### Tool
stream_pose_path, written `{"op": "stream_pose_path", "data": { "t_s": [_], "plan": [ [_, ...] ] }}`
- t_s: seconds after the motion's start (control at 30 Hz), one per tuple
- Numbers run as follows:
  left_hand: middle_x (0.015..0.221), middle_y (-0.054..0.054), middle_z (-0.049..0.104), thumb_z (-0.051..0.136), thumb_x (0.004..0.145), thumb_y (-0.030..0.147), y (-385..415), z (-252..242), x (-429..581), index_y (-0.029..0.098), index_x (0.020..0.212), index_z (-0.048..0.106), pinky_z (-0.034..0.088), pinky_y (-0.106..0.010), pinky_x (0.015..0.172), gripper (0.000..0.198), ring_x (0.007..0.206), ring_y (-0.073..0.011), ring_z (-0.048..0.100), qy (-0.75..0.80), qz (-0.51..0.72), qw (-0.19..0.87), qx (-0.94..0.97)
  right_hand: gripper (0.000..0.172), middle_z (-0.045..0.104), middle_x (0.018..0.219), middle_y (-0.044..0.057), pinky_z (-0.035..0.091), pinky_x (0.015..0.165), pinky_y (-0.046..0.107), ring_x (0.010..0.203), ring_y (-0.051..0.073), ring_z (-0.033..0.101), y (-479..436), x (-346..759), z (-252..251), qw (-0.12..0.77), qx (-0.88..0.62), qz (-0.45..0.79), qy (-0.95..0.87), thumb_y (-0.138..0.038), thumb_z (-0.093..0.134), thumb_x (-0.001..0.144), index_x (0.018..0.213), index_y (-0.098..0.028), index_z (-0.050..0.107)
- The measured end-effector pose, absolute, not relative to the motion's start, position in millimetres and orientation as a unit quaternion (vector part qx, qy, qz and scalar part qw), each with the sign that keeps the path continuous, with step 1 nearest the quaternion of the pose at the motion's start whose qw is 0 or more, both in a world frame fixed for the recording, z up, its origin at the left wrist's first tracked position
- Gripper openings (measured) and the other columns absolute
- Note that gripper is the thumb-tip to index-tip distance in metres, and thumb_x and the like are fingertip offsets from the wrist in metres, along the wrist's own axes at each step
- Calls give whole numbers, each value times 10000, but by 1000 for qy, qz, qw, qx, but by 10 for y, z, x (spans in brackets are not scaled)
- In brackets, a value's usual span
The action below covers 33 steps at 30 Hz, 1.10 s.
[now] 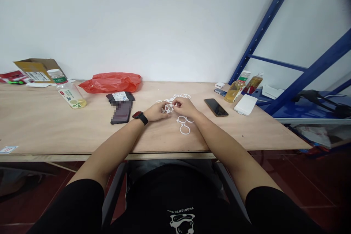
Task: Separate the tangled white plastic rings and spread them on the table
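Both my hands meet over the middle of the wooden table [41, 124]. My left hand [157, 111], with a dark watch on its wrist, and my right hand [184, 106] pinch one small white plastic ring [168, 108] between their fingertips. Several more white rings [175, 97] lie in a loose pile just beyond the hands. Two or three linked rings [184, 126] lie on the near side, under my right wrist.
A dark phone [216, 107] lies right of the hands, then a white box [245, 105] and two bottles [236, 87]. To the left lie a dark pouch [121, 108], a red plastic bag [113, 82], a tilted bottle [68, 91] and a cardboard box [37, 69]. A blue rack [301, 73] stands right.
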<state>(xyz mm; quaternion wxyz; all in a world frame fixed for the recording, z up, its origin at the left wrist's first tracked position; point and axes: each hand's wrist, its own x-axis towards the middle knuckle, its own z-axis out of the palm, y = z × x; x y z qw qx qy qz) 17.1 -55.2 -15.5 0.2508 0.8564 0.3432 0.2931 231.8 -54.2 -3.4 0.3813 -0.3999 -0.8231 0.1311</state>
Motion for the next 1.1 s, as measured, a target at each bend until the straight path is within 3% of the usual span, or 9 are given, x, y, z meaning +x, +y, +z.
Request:
{"op": "stream_pose_path", "data": {
  "t_s": [0.17,0.4,0.63,0.8,0.9,1.0,1.1],
  "plan": [
    [1022,-78,676,669,765,354,-520,-192,173,146,1225,566,506,-308,755,515,840,-183,622,330,301,274,852,115,573,603,-44,393,588,236,560,110,510,-564,2300,-18,398,-397,155,-812,-154,574,667,751,-198,640],
    [807,-16,667,588,810,354,-511,-188,161,151,1012,674,466,-267,646,299,685,-147,576,331,271,278,860,84,562,601,-42,374,537,226,524,97,479,-538,2329,-11,453,-397,178,-778,-175,576,651,729,-195,601],
    [822,-35,705,710,724,549,-606,-73,169,170,845,726,460,-276,687,398,733,-170,606,351,233,223,879,69,594,609,-27,402,547,236,529,105,506,-536,2330,-26,452,-400,188,-775,-253,627,702,737,-193,618],
    [729,-41,654,712,717,596,-579,-1,125,166,697,671,444,-292,658,433,671,-168,572,440,291,138,838,82,640,659,-14,421,593,244,565,111,542,-527,2309,-48,431,-397,160,-795,-257,642,727,764,-187,663],
    [864,-68,675,720,729,576,-532,8,78,158,853,692,464,-300,710,436,729,-176,581,448,354,94,815,83,659,684,-6,418,619,248,605,120,562,-532,2305,-51,413,-392,138,-810,-250,644,753,786,-187,686],
    [1064,-96,681,689,778,540,-518,-14,78,155,1077,687,478,-286,733,488,775,-166,593,384,371,119,837,81,678,721,1,415,638,244,648,124,577,-550,2297,-49,398,-383,135,-822,-248,640,788,801,-191,695],
    [1055,-85,698,637,831,481,-556,-44,141,155,1143,685,469,-256,687,454,719,-135,578,341,345,171,857,92,692,753,5,414,649,240,662,121,577,-569,2286,-45,389,-374,138,-831,-253,628,820,825,-190,695]
  ]
}}
